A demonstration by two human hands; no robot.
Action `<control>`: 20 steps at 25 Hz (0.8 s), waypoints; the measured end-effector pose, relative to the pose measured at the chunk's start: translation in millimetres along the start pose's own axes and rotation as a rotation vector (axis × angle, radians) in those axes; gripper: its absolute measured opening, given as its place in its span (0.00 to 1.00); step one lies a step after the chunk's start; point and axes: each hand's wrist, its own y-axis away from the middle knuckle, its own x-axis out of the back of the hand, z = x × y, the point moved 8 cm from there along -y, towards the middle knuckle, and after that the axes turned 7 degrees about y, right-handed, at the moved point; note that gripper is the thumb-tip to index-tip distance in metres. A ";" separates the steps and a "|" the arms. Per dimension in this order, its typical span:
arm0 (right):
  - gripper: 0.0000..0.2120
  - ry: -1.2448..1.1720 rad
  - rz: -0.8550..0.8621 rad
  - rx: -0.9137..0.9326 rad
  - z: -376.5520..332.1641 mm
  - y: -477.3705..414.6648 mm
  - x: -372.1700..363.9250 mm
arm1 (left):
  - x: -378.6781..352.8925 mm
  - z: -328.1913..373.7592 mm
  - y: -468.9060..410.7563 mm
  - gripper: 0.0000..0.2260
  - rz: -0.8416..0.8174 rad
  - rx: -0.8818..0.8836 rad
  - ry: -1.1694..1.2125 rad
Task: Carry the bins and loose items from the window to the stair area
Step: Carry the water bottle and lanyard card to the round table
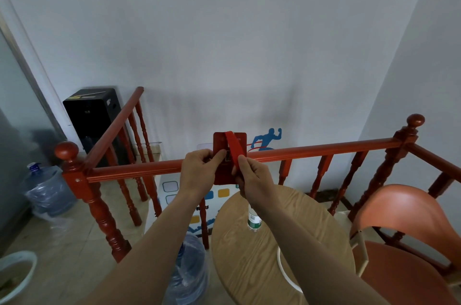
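While left hand [197, 170] pinches red pouch [219, 141] mid-frame, right hand [252, 180] pinches its strap [234, 148]; hold both firmly over railing [324, 152].

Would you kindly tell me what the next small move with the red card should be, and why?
Probably lower it onto the wooden table: left hand grips the red card, right hand pinches its strap, both at the railing, with that table beneath.

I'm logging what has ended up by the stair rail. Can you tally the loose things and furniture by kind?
Large water jugs: 2
Small bottle: 1
Red tag with strap: 1
Pale bin: 1
Black dispenser: 1
Round table: 1
Chair: 1
Total: 8
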 end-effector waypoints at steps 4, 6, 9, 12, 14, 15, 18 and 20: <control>0.23 -0.020 -0.038 -0.067 26.6 7.4 11.8 | -19.9 -10.8 8.5 0.14 -0.013 0.145 0.178; 0.24 -0.046 -0.045 -0.095 43.5 11.6 21.5 | -28.9 -18.0 11.2 0.15 0.012 0.201 0.222; 0.24 -0.092 -0.059 -0.134 74.3 20.2 36.5 | -51.6 -40.9 18.1 0.15 -0.008 0.289 0.213; 0.23 -0.109 -0.086 -0.221 116.7 35.4 50.2 | -66.9 -91.5 28.8 0.14 -0.013 0.417 0.210; 0.21 -0.114 -0.117 -0.327 157.4 49.1 57.8 | -81.6 -135.6 40.4 0.15 -0.023 0.536 0.201; 0.19 -0.108 -0.134 -0.393 179.1 58.2 59.8 | -88.6 -161.1 48.2 0.16 -0.040 0.605 0.195; 0.12 -0.033 -0.142 -0.585 240.3 88.0 66.4 | -107.6 -230.2 74.2 0.17 -0.091 0.809 0.206; 0.08 0.028 -0.119 -0.695 276.5 104.4 74.1 | -120.9 -268.9 86.5 0.18 -0.142 0.923 0.198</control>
